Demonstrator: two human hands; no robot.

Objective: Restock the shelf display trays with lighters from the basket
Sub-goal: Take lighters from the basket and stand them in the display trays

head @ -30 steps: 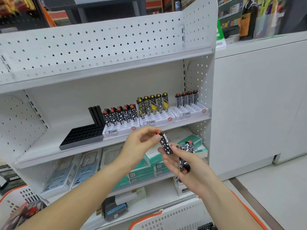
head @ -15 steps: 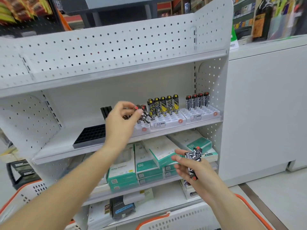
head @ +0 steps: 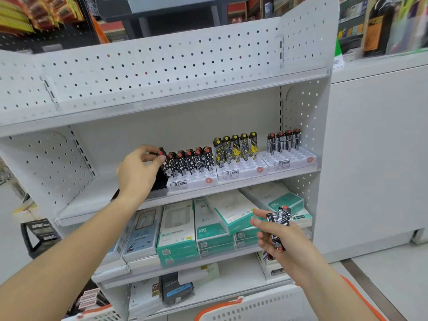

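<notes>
A: Nearest, the white slotted plastic basket [head: 266, 306]; above it the right hand [head: 281, 237] clutches several glossy black-and-white patterned lighters [head: 279, 225].

B: Further in, the left hand [head: 139, 172] pinches a star-printed lighter [head: 165, 164] at the white moulded display tray [head: 196, 181]. Judging by this, seating it upright in a socket comes next.

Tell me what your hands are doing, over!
Left hand pinching star-pattern lighter, setting it at left end of left white tray. Right hand holding spare lighters below. Nothing blocking the slot.
</notes>
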